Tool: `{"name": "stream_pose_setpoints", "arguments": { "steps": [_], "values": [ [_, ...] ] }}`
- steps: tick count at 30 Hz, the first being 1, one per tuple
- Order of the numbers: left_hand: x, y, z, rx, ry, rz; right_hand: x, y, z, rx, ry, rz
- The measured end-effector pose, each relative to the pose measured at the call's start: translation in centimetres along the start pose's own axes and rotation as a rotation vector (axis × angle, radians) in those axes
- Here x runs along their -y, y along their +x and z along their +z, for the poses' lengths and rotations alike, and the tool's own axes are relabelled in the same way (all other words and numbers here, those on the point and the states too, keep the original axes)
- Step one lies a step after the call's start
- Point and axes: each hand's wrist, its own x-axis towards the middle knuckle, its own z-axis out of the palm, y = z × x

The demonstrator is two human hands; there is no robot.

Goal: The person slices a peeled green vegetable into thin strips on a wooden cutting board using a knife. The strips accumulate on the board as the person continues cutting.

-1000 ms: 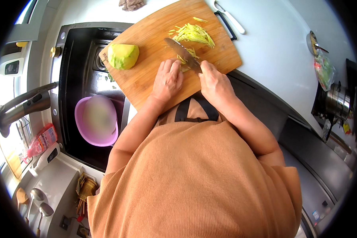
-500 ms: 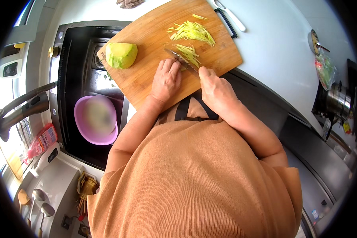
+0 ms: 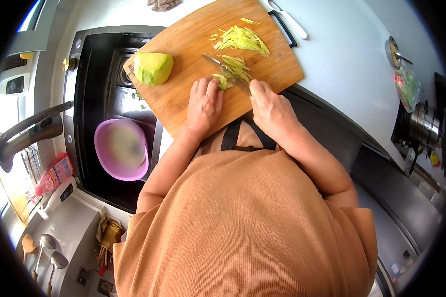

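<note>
On the wooden cutting board (image 3: pixel 183 106), my right hand (image 3: pixel 272 106) grips a kitchen knife (image 3: pixel 214 60) by its handle. The blade slants to the upper left, beside a small heap of pale green shreds (image 3: pixel 239 66). My left hand (image 3: pixel 204 105) has its fingers bent and close together, fingertips at a few thin green slices (image 3: pixel 223 81) just left of the blade. A larger pile of shreds (image 3: pixel 243 39) lies farther back. At the board's left sits a cut, peeled chunk of pale green vegetable (image 3: pixel 153 68), its exact kind unclear.
The board's left end overhangs a black sink (image 3: pixel 91 99) holding a purple basin (image 3: pixel 100 153) with cloudy liquid. A white-handled peeler (image 3: pixel 295 24) lies behind the board's black handle (image 3: pixel 282 28). A pink bottle (image 3: pixel 57 173) stands left, a metal pot (image 3: pixel 423 123) at far right.
My left hand has drawn back slightly toward me, and the green slices beside the blade now show. The knife blade has shifted a little to the left.
</note>
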Motion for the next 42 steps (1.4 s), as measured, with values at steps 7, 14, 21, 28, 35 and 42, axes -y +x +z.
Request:
{"name": "stream_pose_setpoints", "arguments": {
  "steps": [7,14,21,28,35,42],
  "values": [
    [0.4,0.3,0.4,0.033,0.044,0.056,0.9,-0.2,-1.1,0.109,-0.135,-0.044],
    [0.7,0.2,0.7,0.05,0.073,0.086,1.0,0.3,0.1,0.115,-0.168,-0.018],
    [0.5,0.6,0.6,0.039,0.041,0.077,-0.4,0.1,1.4,-0.04,-0.016,-0.017],
    [0.7,0.4,0.8,0.03,0.065,0.077,1.2,-0.2,-1.2,0.082,-0.017,-0.009],
    [0.7,0.3,0.7,0.028,0.035,0.071,1.2,0.2,-0.4,0.123,-0.06,0.033],
    [0.8,0.4,1.0,0.008,0.042,0.07,0.0,0.7,1.8,-0.045,0.016,0.026]
  ]
}}
